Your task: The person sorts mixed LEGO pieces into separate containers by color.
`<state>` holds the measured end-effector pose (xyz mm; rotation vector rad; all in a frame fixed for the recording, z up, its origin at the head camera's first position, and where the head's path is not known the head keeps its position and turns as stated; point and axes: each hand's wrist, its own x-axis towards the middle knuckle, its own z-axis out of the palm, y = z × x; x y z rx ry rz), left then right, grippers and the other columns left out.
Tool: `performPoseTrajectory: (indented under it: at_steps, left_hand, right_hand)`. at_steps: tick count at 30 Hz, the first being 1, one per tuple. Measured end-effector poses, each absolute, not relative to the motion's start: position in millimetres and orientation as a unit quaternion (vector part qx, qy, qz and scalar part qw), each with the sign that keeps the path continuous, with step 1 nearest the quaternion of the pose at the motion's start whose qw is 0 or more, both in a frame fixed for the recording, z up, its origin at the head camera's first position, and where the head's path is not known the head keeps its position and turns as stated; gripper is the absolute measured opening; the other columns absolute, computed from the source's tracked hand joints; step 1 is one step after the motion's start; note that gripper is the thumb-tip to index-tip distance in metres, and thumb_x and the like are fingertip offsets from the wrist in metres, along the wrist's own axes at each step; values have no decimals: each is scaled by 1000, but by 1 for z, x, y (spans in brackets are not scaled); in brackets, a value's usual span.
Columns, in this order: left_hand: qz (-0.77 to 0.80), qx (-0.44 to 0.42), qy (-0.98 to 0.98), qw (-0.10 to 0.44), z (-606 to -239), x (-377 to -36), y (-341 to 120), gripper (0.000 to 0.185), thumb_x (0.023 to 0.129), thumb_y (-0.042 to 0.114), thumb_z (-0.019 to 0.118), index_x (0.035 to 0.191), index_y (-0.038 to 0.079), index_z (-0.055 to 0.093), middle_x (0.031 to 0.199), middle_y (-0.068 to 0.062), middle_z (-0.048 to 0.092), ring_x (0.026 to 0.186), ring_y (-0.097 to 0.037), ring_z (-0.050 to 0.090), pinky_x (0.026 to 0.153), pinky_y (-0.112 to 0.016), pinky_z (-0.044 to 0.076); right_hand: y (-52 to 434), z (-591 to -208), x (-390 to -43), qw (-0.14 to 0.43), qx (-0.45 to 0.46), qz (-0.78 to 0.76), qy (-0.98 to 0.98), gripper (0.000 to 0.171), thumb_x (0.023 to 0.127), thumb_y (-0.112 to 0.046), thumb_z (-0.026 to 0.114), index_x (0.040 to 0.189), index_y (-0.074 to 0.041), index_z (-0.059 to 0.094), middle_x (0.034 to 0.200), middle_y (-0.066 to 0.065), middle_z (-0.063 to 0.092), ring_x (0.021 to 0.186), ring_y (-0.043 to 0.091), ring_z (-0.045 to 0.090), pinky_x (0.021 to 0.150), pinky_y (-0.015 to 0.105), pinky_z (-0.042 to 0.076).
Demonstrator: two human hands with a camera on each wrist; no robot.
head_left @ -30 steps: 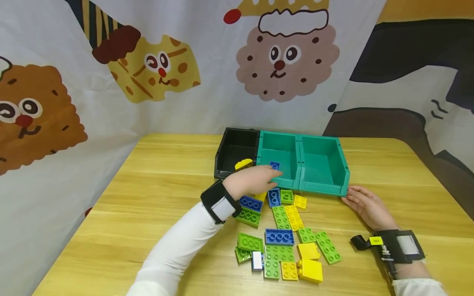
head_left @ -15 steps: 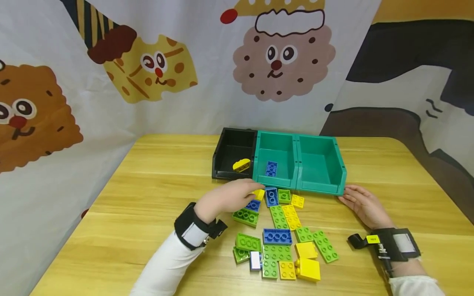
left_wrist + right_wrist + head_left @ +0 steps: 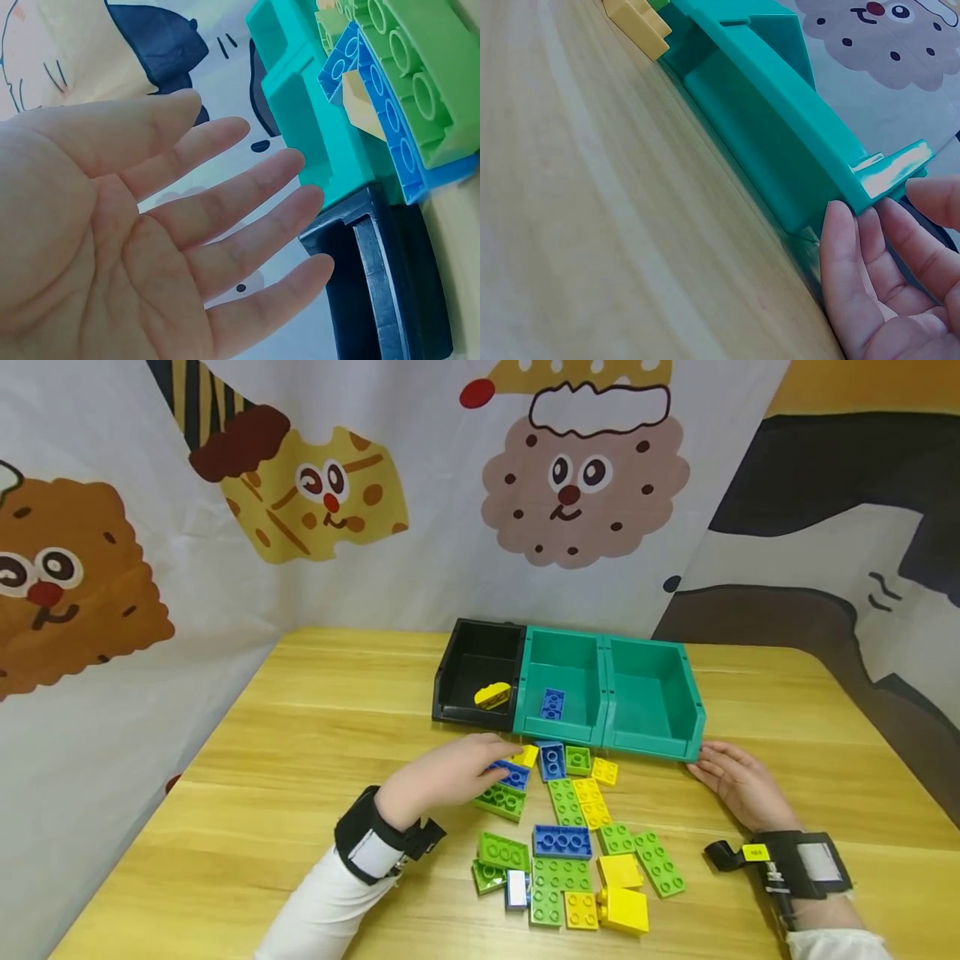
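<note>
My left hand [image 3: 480,764] hovers palm down over the left edge of a pile of bricks, its fingers straight above a blue brick [image 3: 512,774] and a green brick [image 3: 501,799]. The left wrist view shows the left hand [image 3: 150,247] spread and holding nothing, with the green brick [image 3: 420,82] and the blue brick [image 3: 382,112] just beyond the fingertips. My right hand [image 3: 738,781] lies flat on the table. Its fingertips [image 3: 840,232] touch the front corner of the right teal bin [image 3: 780,142].
Three bins stand in a row at the back: a black bin [image 3: 450,668] holding a yellow piece [image 3: 491,696], a middle teal bin [image 3: 525,685] holding a blue brick [image 3: 552,703], and the right teal bin [image 3: 693,710]. Several green, yellow and blue bricks lie in front on the wooden table [image 3: 300,760].
My left hand has drawn back from the middle teal bin toward me and down over the left side of the pile. The right hand has stayed at the bin corner.
</note>
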<state>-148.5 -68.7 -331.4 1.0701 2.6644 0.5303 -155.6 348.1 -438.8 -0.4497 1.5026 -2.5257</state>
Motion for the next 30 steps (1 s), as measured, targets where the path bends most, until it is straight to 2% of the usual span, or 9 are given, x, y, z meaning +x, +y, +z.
performPoseTrajectory:
  at_steps: [6, 12, 14, 17, 24, 30]
  left_hand:
    - [164, 374, 906, 112, -335, -145, -72, 43, 95, 24, 58, 135, 11, 52, 137, -8, 52, 125, -22, 50, 105, -36, 42]
    - [186, 358, 910, 96, -341, -136, -75, 69, 88, 31, 67, 147, 21, 33, 152, -18, 27, 130, -30, 44, 100, -39, 46]
    - [184, 357, 911, 92, -342, -133, -76, 72, 86, 33, 69, 148, 22, 32, 153, -19, 22, 131, -32, 42, 98, -38, 47]
    - [169, 365, 911, 93, -344, -130, -75, 74, 85, 36, 70, 147, 22, 33, 153, -19, 22, 131, -32, 42, 95, -36, 49]
    - [151, 388, 903, 108, -348, -124, -70, 73, 83, 37, 71, 146, 21, 37, 151, -17, 28, 133, -29, 39, 103, -37, 43]
    - [144, 399, 900, 100, -353, -115, -73, 73, 81, 37, 73, 144, 18, 40, 142, -16, 36, 116, -22, 50, 95, -29, 48]
  right_hand:
    - [348, -442, -153, 83, -160, -849, 497, 38, 100, 6, 26, 112, -1, 61, 106, 6, 64, 98, 16, 64, 91, 27, 51]
    - [344, -442, -155, 82, -168, -846, 499, 38, 100, 6, 26, 113, -1, 61, 108, 6, 64, 99, 16, 64, 91, 27, 51]
    - [344, -442, -157, 84, -163, -844, 504, 37, 100, 6, 27, 112, -1, 61, 107, 5, 64, 99, 15, 64, 91, 26, 51]
    - [345, -441, -158, 84, -161, -842, 507, 36, 100, 5, 28, 111, -2, 62, 107, 5, 64, 98, 15, 64, 91, 26, 51]
    - [349, -440, -157, 84, -171, -845, 500, 39, 100, 6, 26, 112, -1, 62, 107, 6, 65, 99, 16, 64, 91, 27, 51]
    - [349, -439, -156, 78, -156, -843, 509, 34, 100, 5, 30, 111, -1, 62, 107, 6, 64, 98, 16, 64, 90, 26, 51]
